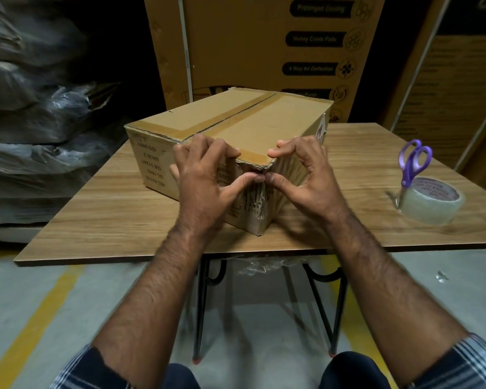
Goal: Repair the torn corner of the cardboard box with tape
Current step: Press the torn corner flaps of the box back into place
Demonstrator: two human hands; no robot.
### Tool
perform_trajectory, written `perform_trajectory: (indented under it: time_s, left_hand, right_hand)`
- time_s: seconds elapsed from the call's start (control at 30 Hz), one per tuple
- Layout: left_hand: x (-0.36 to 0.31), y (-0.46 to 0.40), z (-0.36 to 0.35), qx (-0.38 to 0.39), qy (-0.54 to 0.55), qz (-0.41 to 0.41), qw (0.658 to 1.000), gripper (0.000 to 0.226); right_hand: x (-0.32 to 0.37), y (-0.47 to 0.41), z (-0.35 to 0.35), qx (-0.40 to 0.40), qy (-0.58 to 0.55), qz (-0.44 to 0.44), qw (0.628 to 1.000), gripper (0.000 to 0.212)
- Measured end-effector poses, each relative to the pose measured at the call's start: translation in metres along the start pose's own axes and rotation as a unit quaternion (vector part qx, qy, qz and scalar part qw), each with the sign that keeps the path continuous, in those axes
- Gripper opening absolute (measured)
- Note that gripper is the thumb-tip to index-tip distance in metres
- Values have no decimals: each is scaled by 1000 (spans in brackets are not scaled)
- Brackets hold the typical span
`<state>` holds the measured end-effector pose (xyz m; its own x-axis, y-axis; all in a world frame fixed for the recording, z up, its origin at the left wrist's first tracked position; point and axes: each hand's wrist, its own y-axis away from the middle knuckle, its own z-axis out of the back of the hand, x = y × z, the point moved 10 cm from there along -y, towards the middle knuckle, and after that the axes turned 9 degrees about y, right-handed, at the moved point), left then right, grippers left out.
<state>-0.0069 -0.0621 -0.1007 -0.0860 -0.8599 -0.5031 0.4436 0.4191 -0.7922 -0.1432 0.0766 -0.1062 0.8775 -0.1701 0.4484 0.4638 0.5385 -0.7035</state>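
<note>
Nearest the viewer, two bare forearms reach over the near edge of the wooden table, with checked sleeves at the elbows. The left hand and the right hand meet at the near corner of the cardboard box, which sits at the middle of the table with that corner turned toward the person. Both hands are partly curled, not closed: the fingers rest over the top edges on either side of the corner, and the two thumbs press together on the torn corner, just below the top. No tape is seen in either hand. The step in hand appears to be closing the tear; it is best done by pushing the ragged edges flush and flat, so tape will lie without wrinkles. One hand would then have to let go to fetch tape, which may let the tear reopen. To the right, well apart from the box, stands the roll of clear tape, with purple-handled scissors standing in its core. Nothing blocks that reach. Beyond stand large printed cartons; far left, wrapped bundles.
</note>
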Motion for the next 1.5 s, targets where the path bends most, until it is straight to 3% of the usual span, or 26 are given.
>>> perform_trajectory:
  time_s: [0.13,0.3,0.37,0.7,1.0,1.23,1.37,1.5]
  left_hand:
    - [-5,-1,-1,19,-28,-2,999,58]
    - [0,23,-7,97,-51,-25,994,100]
    - [-1,30,-10,87,-62,-7,994,106]
    - [-1,28,-16,51,-47,21,997,82]
    - [-3,25,-13,58,-75,10,995,95]
    - [-1,25,-19,43,-67,36,996,87]
    - [6,14,-7,39,21,54,998,62]
    - [4,4,2,14,18,41,999,51]
  right_hand:
    - [-1,6,-1,6,-15,-13,1000,38]
    - [-6,19,-5,67,-35,-9,997,52]
    - [-6,20,-4,77,-49,-24,996,51]
    - [-5,19,-1,68,-73,-45,994,46]
    - [-3,21,-3,56,-86,-55,993,50]
    - [-3,22,-3,55,-86,-54,993,50]
    - [-2,18,0,37,-57,-36,997,40]
    - [-3,18,0,34,-56,-42,997,39]
